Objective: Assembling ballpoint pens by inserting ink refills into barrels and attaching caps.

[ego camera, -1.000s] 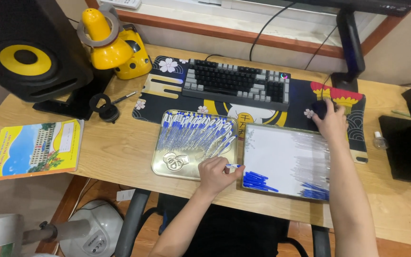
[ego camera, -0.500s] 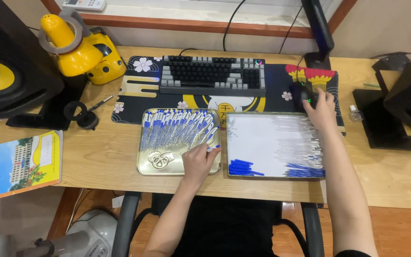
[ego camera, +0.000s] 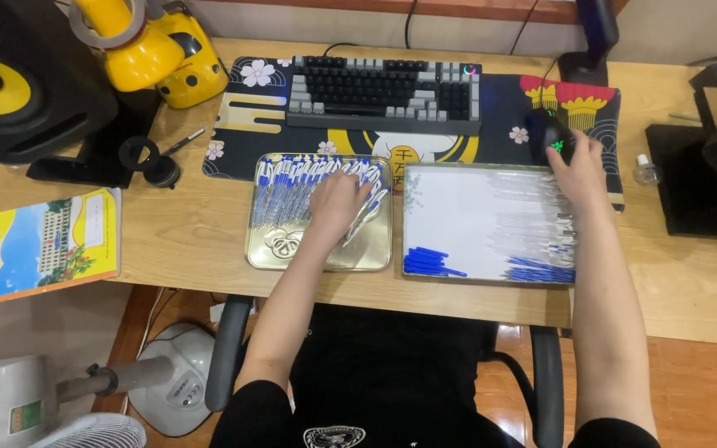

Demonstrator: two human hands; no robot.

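Observation:
My left hand (ego camera: 335, 203) lies palm down on a heap of blue-capped pens (ego camera: 292, 187) in a gold metal tray (ego camera: 284, 249). Its fingers rest among the pens, and a grip on any one of them is hidden. My right hand (ego camera: 578, 166) rests on a black mouse (ego camera: 549, 137) on the patterned desk mat (ego camera: 251, 116). Between the hands lies a white-lined tray (ego camera: 466, 211) with loose blue caps (ego camera: 429, 261), clear pen barrels (ego camera: 537, 224) and blue refills (ego camera: 541, 270).
A dark keyboard (ego camera: 383, 91) sits on the mat behind the trays. At the left are a black and yellow speaker (ego camera: 18, 83), a yellow lamp (ego camera: 143, 50) and a colourful booklet (ego camera: 43, 245). A black stand (ego camera: 699, 174) is at the right. A fan (ego camera: 60, 398) stands on the floor.
My left hand has moved from the gold tray's right edge up onto the heap of pens. My right hand stays on the mouse. The view has shifted and come closer.

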